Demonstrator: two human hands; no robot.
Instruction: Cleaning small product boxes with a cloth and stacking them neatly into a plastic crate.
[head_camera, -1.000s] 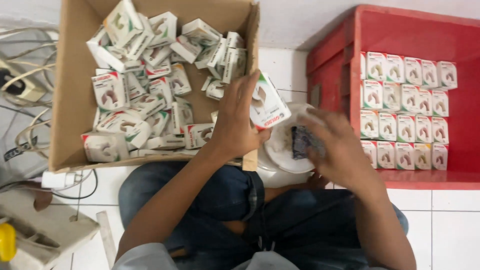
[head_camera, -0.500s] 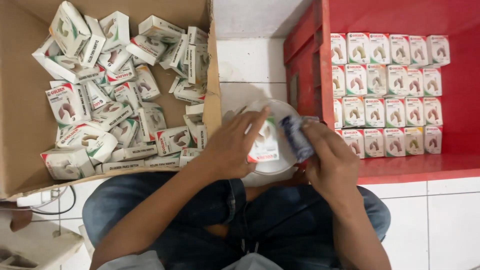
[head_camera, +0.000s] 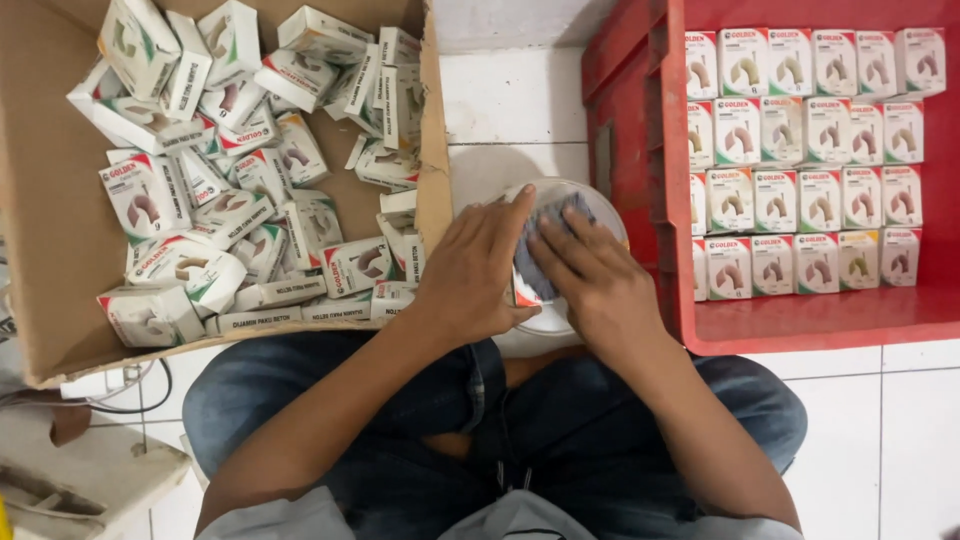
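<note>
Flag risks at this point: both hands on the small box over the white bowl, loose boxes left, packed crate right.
1. The small box is gripped by the left hand and right hand over the white bowl; the bluish contents could slip out into it.
2. The bowl sits wedged between the cardboard carton and the red crate; a nudge could tip it.
3. Loose boxes lie jumbled, so flaps may crush.

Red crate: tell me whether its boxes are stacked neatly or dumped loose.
Neatly: small white boxes stand in straight rows inside the red crate.
</note>
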